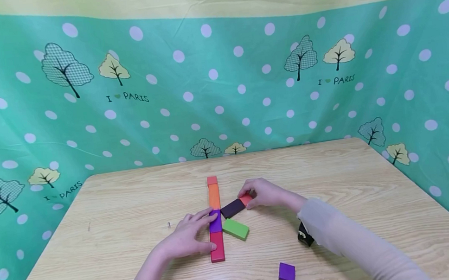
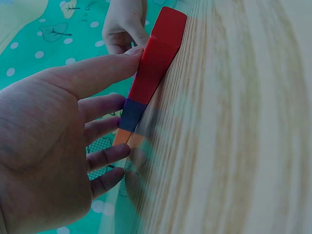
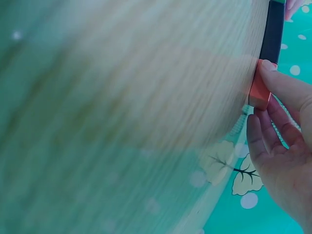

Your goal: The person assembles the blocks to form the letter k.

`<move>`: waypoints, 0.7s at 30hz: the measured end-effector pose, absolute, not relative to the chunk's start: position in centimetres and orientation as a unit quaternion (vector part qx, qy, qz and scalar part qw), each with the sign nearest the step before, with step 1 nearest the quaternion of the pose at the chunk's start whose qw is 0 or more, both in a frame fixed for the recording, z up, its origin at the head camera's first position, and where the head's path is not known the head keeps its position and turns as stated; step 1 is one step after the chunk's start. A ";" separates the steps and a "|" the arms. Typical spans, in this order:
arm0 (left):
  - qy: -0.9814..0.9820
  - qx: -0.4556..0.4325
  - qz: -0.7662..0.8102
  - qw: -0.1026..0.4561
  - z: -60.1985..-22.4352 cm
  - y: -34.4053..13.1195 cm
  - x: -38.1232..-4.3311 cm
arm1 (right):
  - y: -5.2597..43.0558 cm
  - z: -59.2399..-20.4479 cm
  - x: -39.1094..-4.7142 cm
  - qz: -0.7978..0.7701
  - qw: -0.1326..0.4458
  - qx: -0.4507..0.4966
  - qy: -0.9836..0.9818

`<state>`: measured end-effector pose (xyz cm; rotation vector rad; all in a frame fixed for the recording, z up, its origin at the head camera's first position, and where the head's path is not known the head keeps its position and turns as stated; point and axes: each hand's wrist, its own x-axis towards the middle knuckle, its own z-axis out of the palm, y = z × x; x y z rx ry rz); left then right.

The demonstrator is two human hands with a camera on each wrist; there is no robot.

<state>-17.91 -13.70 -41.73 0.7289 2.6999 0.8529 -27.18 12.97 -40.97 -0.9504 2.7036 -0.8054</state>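
A straight line of blocks lies on the table: a small red one (image 1: 211,180), an orange one (image 1: 214,197), a purple one (image 1: 215,224) and a longer red one (image 1: 218,253). My left hand (image 1: 187,235) reaches over this line from the left, its outstretched fingers at the purple block and the thumb at the longer red block. Between thumb and fingers, my right hand (image 1: 269,193) pinches a small orange-red block (image 3: 260,87). That block sits against the outer end of a black block (image 1: 233,208), which slants out from the line beside the purple block.
Just below the black block, a green block (image 1: 236,229) angles away from the line. A purple square block (image 1: 286,273) lies apart near the front of the wooden table (image 1: 122,194). A polka-dot cloth (image 1: 242,77) hangs behind and at both sides.
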 end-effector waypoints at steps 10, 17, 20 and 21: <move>0.918 0.247 0.291 0.108 -41.6 -13.7 -17.8 | 12.9 -40.9 -27.0 -0.264 0.079 -0.329 0.903; 0.919 0.247 0.289 0.107 -41.7 -13.8 -17.8 | 13.0 -40.9 -27.1 -0.262 0.079 -0.337 0.901; 0.918 0.248 0.290 0.107 -41.7 -13.8 -17.8 | 13.1 -40.9 -27.1 -0.272 0.077 -0.342 0.896; 0.918 0.248 0.290 0.107 -41.7 -13.8 -17.8 | 13.1 -40.9 -27.0 -0.277 0.077 -0.343 0.894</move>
